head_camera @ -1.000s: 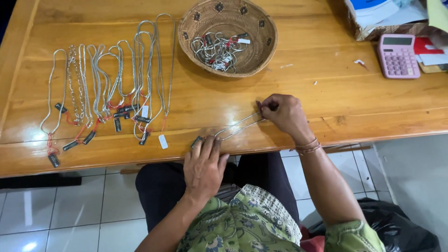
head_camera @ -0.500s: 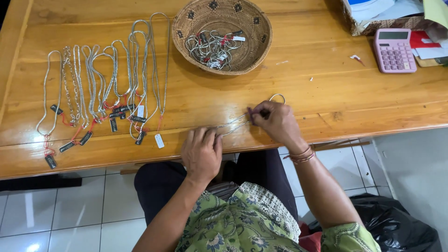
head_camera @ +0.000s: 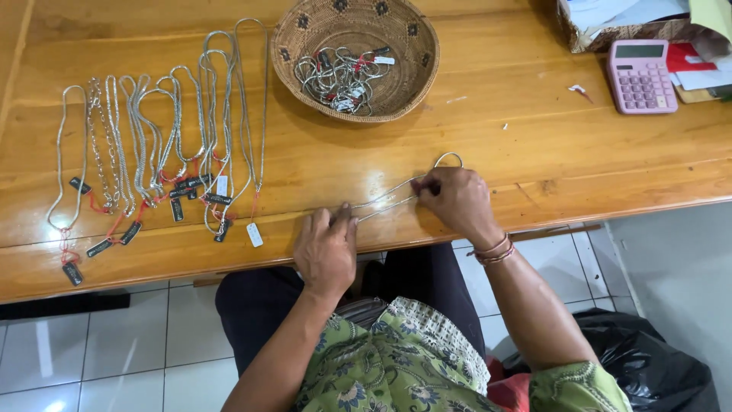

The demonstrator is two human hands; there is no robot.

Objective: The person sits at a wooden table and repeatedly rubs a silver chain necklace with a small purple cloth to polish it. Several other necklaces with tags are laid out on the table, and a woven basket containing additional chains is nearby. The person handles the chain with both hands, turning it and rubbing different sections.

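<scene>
Head view: left hand [head_camera: 326,252] pinches one end of a silver chain necklace [head_camera: 396,197], right hand [head_camera: 456,202] grips near its loop; stretched flat on the wooden table [head_camera: 518,152]. Even tension, parallel to the laid-out necklaces [head_camera: 160,145], would serve best.

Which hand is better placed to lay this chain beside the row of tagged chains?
Probably the left hand: it pinches the silver chain's nearer end and sits closer to the row of chains than the right hand.
</scene>
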